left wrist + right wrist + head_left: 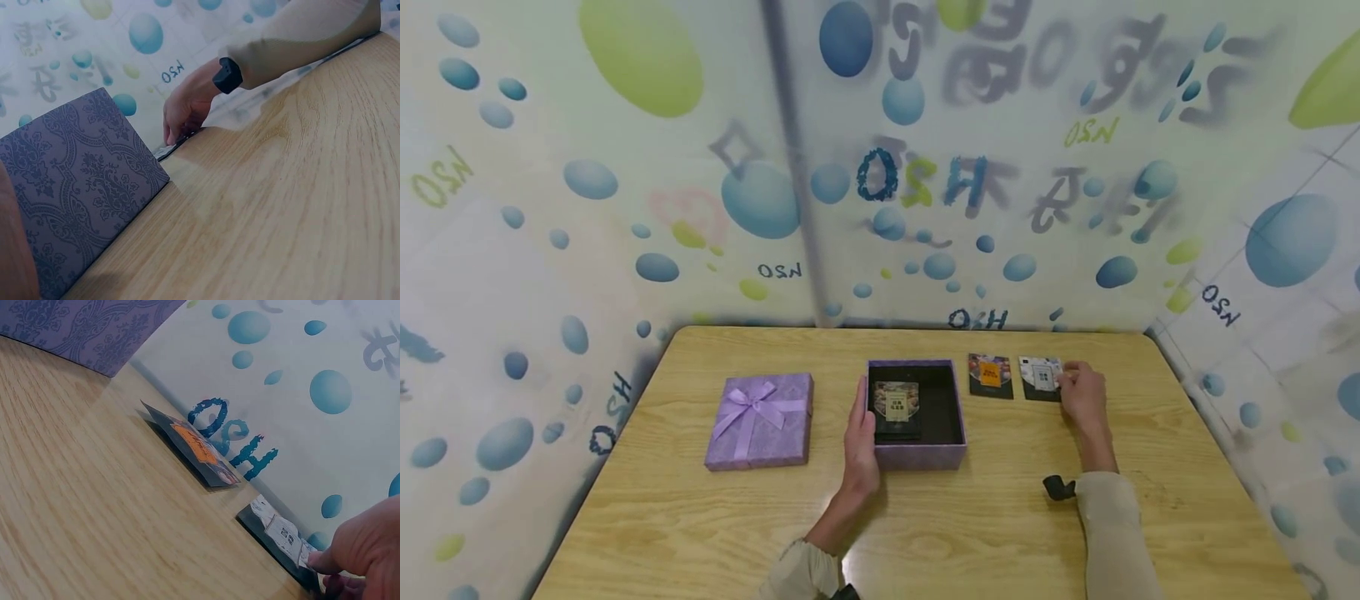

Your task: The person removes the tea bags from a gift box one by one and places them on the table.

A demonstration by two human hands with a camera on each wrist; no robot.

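Observation:
My left hand (861, 454) rests along the left side of an open purple box (921, 457), fingers straight and thumb by the rim. Inside the box, on the left of its black interior, lies a dark square packet (897, 407) with a pale label. Thumb and fingers of my right hand (1084, 396) pinch the right edge of a black-and-white packet (1040, 379), which lies at the table's back right. Between that packet and the box is a dark packet with an orange label (990, 375), its edge tilted up in the right wrist view.
Left of the box sits a purple lid (762, 421) with a ribbon bow. The wooden table (700, 533) meets a patterned curtain-like wall (910, 275) at its back, with similar walls at both sides.

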